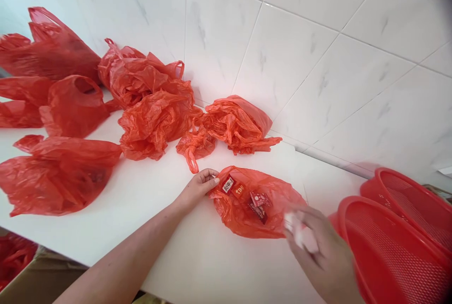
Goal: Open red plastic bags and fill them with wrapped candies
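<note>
My left hand [205, 182] pinches the left rim of a thin red plastic bag [235, 214] that lies with its mouth spread on the white table. Inside that bag are several small wrapped packets [259, 199], red and dark red, some with printed lettering. At the bag's right edge is my right hand [323, 243], blurred by motion, its fingers closed round small white and pinkish wrapped pieces [301, 232]. What exactly those pieces are is too smeared to read.
Several crumpled red bags [155, 120] fill the table's left and back. Two red perforated baskets [391, 247] stand at the right edge. A tiled wall [300, 50] borders the back. Below the table at lower left is a cardboard box [45, 276] with red plastic in it.
</note>
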Motion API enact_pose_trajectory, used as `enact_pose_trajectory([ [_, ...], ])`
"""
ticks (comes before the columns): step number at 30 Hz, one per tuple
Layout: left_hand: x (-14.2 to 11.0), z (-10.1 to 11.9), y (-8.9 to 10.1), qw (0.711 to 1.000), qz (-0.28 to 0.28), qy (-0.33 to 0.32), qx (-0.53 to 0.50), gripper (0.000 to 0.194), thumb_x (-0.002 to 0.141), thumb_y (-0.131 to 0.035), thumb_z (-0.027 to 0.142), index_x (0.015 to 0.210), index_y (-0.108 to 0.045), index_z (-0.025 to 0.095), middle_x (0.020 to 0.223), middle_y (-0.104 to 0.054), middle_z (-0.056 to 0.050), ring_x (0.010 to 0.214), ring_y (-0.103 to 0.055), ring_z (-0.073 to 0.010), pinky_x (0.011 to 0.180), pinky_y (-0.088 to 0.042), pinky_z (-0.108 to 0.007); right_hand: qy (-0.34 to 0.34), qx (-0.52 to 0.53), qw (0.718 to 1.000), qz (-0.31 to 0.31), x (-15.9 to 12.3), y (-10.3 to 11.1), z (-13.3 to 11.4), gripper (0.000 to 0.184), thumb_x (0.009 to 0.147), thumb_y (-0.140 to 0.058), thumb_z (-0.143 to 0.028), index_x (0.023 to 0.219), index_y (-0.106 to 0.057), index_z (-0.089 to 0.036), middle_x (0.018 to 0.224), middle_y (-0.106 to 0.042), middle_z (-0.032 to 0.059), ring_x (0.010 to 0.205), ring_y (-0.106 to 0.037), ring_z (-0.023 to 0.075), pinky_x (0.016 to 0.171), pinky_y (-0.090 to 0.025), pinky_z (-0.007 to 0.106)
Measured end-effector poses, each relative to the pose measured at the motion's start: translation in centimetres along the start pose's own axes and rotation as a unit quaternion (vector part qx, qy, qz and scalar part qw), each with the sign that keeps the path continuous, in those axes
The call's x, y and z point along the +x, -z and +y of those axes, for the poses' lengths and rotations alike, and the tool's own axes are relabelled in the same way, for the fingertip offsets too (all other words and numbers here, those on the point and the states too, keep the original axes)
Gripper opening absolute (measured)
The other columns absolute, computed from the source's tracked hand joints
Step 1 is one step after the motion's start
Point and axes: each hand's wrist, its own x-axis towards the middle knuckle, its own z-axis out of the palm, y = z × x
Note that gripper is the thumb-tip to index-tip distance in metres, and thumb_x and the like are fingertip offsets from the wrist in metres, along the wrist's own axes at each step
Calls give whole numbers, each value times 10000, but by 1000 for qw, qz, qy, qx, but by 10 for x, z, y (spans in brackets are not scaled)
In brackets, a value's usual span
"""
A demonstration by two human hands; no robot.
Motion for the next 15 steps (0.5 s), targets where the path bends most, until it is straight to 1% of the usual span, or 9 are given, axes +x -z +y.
enact_pose_trajectory([
  [2, -1, -1, 1, 1000, -6, -4, -4, 299, 786, -637, 403, 957, -544, 177, 843, -657, -37, 704, -616, -145, 630, -454, -248, 4, -34, 996, -79, 9, -20, -9, 504, 795, -593, -383, 1273, -464, -285, 1311, -499, 63, 1141, -526, 270, 773, -543, 362],
  [3, -1, -1, 1, 1000, -7, -6, -3, 298, 787, -636, 401, 959, -543, 176, 839, -655, -36, 698, -612, -142, 630, -455, -248, 1, -45, 994, -99, 10, -24, -8, 560, 805, -583, -389, 1327, -404, -298, 1358, -455, 54, 1182, -496, 267, 792, -542, 369],
  [4, 0, -2, 1, 1000, -7, -7, 0, 300, 786, -636, 401, 960, -543, 175, 836, -652, -35, 690, -608, -139, 625, -454, -246, -6, -49, 994, -97, 9, -26, -6, 584, 817, -570, -394, 1356, -364, -306, 1380, -430, 49, 1203, -478, 261, 817, -537, 376],
  [6, 1, -2, 1, 1000, -7, -7, 15, 308, 783, -635, 405, 965, -543, 174, 835, -647, -36, 677, -601, -136, 610, -451, -243, -18, -46, 998, -47, 4, -25, 3, 529, 844, -536, -401, 1340, -385, -300, 1366, -437, 54, 1201, -474, 254, 866, -513, 395],
  [8, 1, -1, 0, 999, -9, -3, 40, 324, 792, -613, 423, 989, -535, 178, 832, -640, -36, 671, -597, -141, 604, -456, -253, -30, -58, 998, 26, -3, -20, 11, 468, 844, -531, -424, 1282, -457, -275, 1336, -450, 75, 1202, -461, 271, 914, -474, 432],
  [9, 0, 1, -2, 998, 0, -2, 61, 333, 802, -592, 433, 1012, -527, 183, 834, -633, -36, 680, -597, -147, 614, -464, -265, -40, -69, 995, 61, -6, -18, 14, 465, 835, -538, -438, 1260, -481, -258, 1333, -444, 89, 1212, -445, 286, 935, -451, 455],
  [11, -6, 5, -6, 989, 56, -14, 137, 345, 820, -556, 445, 1057, -513, 199, 895, -617, -43, 747, -601, -166, 665, -482, -298, -64, -88, 987, 116, -8, -16, 17, 515, 811, -558, -464, 1264, -481, -230, 1348, -413, 116, 1234, -411, 313, 964, -410, 491],
  [13, -18, 11, -11, 958, 118, -69, 252, 345, 827, -545, 435, 1098, -507, 225, 1058, -579, -65, 905, -586, -197, 761, -486, -337, -82, -90, 982, 144, -8, -17, 18, 587, 795, -571, -479, 1302, -442, -214, 1372, -382, 132, 1259, -377, 326, 983, -382, 507],
  [15, -32, 19, -17, 909, 125, -152, 368, 381, 808, -580, 414, 1146, -505, 255, 1230, -497, -79, 1063, -530, -227, 847, -467, -361, -88, -82, 982, 147, -4, -20, 18, 635, 791, -574, -476, 1341, -394, -214, 1393, -362, 133, 1276, -355, 320, 1000, -364, 504],
])
